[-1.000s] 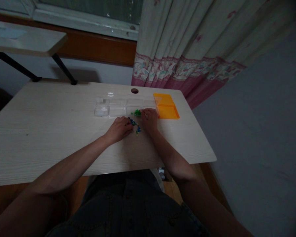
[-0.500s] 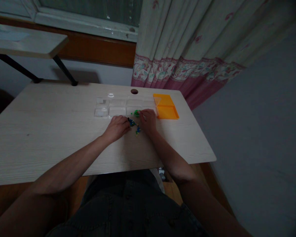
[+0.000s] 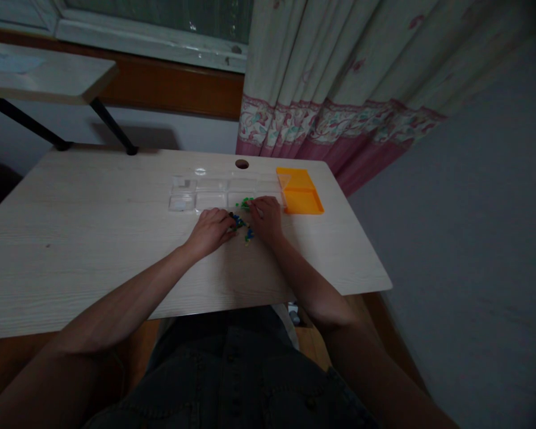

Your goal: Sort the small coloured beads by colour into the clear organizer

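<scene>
My left hand (image 3: 212,229) rests on the pale wooden table (image 3: 93,238) with its fingers curled against a small heap of blue and green pieces (image 3: 242,225). My right hand (image 3: 264,218) lies just right of the heap, fingers bent and pinched at some green pieces (image 3: 246,204) near the edge of a clear compartment tray (image 3: 205,193). What each hand grips is too small and dim to name.
An orange tray (image 3: 300,192) lies right of the clear tray. A round cable hole (image 3: 242,164) sits near the table's far edge. A curtain (image 3: 339,89) hangs behind, and a second small table (image 3: 40,77) stands at the back left.
Both hands stay at the heap of pieces. The right hand has shifted slightly left, toward the green pieces.
</scene>
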The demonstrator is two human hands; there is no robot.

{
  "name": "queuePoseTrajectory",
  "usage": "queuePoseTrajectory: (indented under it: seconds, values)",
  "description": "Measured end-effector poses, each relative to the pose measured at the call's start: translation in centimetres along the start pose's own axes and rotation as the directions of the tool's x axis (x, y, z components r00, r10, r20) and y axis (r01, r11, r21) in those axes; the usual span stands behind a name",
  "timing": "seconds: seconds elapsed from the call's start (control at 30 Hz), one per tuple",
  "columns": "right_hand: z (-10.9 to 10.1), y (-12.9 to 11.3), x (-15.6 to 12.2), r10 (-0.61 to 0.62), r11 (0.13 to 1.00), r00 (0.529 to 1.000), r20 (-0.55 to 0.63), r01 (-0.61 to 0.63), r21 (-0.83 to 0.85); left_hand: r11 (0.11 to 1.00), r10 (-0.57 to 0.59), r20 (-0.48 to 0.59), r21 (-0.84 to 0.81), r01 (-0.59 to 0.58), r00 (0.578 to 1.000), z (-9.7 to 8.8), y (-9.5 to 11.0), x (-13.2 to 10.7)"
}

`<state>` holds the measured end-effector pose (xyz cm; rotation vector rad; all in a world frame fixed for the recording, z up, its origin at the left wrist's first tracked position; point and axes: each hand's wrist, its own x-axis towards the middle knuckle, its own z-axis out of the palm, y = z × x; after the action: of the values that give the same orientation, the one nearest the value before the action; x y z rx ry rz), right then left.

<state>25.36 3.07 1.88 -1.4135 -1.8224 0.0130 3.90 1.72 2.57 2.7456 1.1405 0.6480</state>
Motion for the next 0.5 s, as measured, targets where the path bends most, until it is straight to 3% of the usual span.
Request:
queuePoseTrajectory:
  seconds: [0.5]
  values:
    - [-0.23, -0.36, -0.11, 0.012, 1.0, 1.0, 0.002, -0.012, 0.017, 0.995, 0.026, 0.011, 0.094, -0.027, 1.0, 0.22, 0.48, 0.17]
